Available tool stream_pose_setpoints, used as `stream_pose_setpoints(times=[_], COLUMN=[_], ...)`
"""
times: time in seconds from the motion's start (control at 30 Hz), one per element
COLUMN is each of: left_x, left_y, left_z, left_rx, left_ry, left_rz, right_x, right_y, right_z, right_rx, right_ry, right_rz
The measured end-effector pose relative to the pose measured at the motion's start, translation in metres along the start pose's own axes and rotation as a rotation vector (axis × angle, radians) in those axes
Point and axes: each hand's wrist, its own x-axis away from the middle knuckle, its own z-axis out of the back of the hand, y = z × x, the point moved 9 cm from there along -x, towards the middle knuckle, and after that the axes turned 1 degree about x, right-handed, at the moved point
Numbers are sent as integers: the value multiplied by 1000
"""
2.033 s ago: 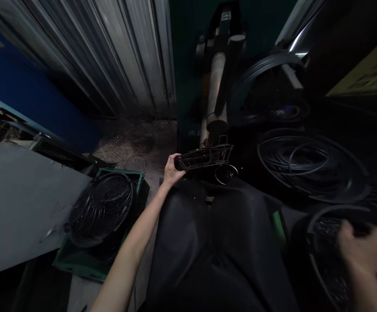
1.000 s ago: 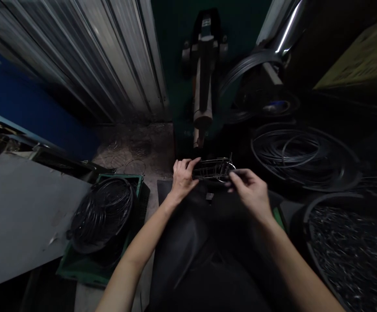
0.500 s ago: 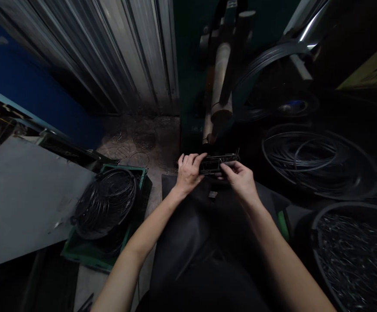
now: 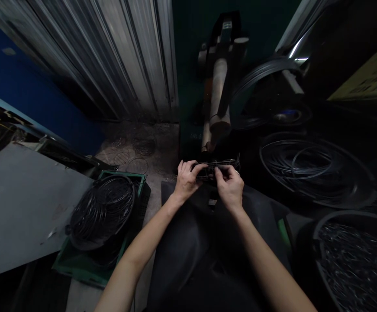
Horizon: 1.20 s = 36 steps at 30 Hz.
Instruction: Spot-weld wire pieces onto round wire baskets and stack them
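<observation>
A small dark wire frame (image 4: pixel 211 164) spans the gap between my hands, just below the machine's cylindrical arms (image 4: pixel 220 93). My left hand (image 4: pixel 187 178) is closed on its left end, thumb below and fingers over the top. My right hand (image 4: pixel 230 184) pinches at the frame's right half with thumb and forefinger; a separate small piece between those fingertips cannot be made out. The frame's right end shows upright wire tips beyond my right fingers. A dark apron (image 4: pixel 201 251) covers my lap beneath the hands.
To the right stand a tub of coiled wire (image 4: pixel 305 162) and a tub of small bent wire pieces (image 4: pixel 357 255). At left, a round basin of wire rings (image 4: pixel 105 212) rests on a green crate (image 4: pixel 78 268) beside a grey panel (image 4: pixel 26 208). Loose rings lie on the floor (image 4: pixel 162 158).
My right hand has shifted left along the wire frame, nearer my left hand. The frame looks tilted more edge-on. The whole view has moved slightly.
</observation>
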Motion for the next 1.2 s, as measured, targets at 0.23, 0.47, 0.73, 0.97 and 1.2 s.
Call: stream_pose_setpoints(times=[0.23, 0.47, 0.73, 0.97, 1.2], left_x=[-9, -10, -14, -16, -21], left_y=[-8, -15, -18, -24, -29], left_z=[1, -2, 1, -4, -15], left_rx=[1, 56, 103, 71, 41], left_ry=[52, 44, 46, 66, 66], left_rz=[-32, -18, 8, -7, -21], right_x=[-7, -10, -11, -14, -21], right_y=[-21, -36, -40, -36, -21], right_z=[-5, -7, -9, -10, -12], right_rx=[171, 279, 297, 239, 196], right_ry=[30, 22, 21, 26, 29], right_rz=[179, 255, 277, 262, 228])
